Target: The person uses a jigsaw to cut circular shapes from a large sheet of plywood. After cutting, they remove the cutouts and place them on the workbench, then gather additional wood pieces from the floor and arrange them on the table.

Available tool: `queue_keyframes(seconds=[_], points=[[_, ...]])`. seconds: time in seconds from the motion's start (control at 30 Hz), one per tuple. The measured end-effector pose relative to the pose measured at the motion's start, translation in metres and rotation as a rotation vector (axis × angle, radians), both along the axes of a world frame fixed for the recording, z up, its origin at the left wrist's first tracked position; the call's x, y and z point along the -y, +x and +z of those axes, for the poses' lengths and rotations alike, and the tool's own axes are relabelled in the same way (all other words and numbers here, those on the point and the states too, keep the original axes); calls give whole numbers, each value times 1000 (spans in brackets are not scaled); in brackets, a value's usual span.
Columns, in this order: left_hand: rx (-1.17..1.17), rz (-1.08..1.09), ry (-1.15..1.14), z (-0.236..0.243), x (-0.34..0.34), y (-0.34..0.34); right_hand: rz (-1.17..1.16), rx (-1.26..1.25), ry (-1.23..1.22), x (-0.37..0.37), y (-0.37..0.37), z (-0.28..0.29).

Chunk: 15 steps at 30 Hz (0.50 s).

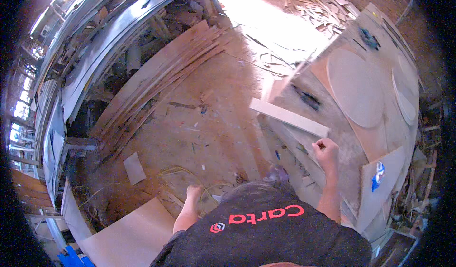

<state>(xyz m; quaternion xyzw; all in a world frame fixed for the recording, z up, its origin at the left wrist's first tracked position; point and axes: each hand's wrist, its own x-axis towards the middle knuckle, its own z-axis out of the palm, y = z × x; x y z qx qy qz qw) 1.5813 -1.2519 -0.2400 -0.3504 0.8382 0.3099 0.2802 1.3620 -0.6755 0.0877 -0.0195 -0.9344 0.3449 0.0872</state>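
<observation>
My right hand [326,152] is curled closed beside the worktable. Its fingers bend round a dark hollow, and what they hold, if anything, is too small to make out. Just beyond it lies a long pale strip of board [289,117], slanting across the table's near left edge; the strip's right end is close to my knuckles, and I cannot tell whether they touch. Low at my left side hangs my left hand [194,191], small and blurred, its fingers not distinct. A thin yellow cord [178,170] lies on the floor near that hand.
On the worktable [342,141] rest oval board pieces [357,87], a dark tool [306,97], another tool [369,38] and a board with a blue patch [384,181]. Stacked sheets [156,77] lie at left. Offcuts [316,17] pile up at the far right. A large panel [130,231] is near left.
</observation>
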Motion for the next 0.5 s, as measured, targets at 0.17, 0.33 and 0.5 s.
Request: queue_keyframes(seconds=[0.17,0.33,0.5], points=[[-353,368,251,32,34,-123,204,222,19,110,-98,37],[-347,188,250,71,35,-177,381,118,147,173,-203,29],[-227,-654,-228,21,108,-65,629,115,157,276,-336,7]])
